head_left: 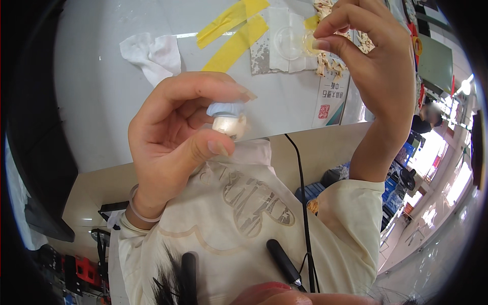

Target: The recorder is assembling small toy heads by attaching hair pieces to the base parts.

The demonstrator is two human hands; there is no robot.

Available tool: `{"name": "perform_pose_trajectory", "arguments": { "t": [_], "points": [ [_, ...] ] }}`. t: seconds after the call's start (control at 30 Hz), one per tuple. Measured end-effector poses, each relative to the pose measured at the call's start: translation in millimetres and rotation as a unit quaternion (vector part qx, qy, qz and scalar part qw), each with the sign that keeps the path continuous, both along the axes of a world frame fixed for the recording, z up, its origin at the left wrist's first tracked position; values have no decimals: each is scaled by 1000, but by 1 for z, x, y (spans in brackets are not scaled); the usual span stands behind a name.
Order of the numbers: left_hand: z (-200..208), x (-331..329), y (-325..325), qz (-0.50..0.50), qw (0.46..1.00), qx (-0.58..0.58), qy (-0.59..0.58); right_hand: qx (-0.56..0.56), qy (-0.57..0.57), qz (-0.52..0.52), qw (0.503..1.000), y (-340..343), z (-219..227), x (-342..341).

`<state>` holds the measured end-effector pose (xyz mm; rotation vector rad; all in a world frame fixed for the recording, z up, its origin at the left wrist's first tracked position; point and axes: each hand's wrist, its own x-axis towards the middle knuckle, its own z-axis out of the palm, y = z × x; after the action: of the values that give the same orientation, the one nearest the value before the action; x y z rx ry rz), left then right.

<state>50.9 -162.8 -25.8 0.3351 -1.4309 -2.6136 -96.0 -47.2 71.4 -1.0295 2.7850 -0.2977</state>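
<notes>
My left hand [170,127] pinches a small figurine [227,122] between thumb and fingers. The figurine has a pale cream body and a light blue cap-like top; its finer shape is blurred. Farther off, at the upper right, my right hand [373,53] has thumb and forefinger pressed together. What they hold, if anything, is too small to make out. Just left of these fingertips lies a clear round dish [288,43] on a folded white cloth [277,63]. Many small cream and brown pieces [330,66] lie in a heap beneath and beside the right hand.
Yellow tape strips [236,46] are stuck across the grey table [96,122]. A crumpled white tissue [152,56] lies at the far left. A black cable [300,178] hangs past the table's near edge. Another person [429,114] is in the background at right.
</notes>
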Motion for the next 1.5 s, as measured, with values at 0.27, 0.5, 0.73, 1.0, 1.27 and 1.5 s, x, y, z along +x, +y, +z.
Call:
{"name": "perform_pose_trajectory", "arguments": {
  "t": [0.27, 0.5, 0.73, 1.0, 1.27, 1.5],
  "points": [
    [6, 2, 6, 5, 999, 36, -11, -148, -16, 85, 985, 28, -10, 5],
    [15, 8, 17, 5, 998, 66, -19, -340, -178, 107, 917, 34, -21, 44],
    [3, 14, 18, 0, 987, -86, 139, -375, -225, 84, 896, 37, -31, 55],
    [6, 23, 15, 35, 952, -238, 190, -409, -268, 30, 872, 39, -37, 74],
    [7, 26, 23, -7, 988, -26, 152, -489, -321, 31, 811, 47, -45, 72],
    [6, 29, 23, -11, 984, -73, 160, -434, -265, 43, 860, 48, -40, 80]
  ]
}}
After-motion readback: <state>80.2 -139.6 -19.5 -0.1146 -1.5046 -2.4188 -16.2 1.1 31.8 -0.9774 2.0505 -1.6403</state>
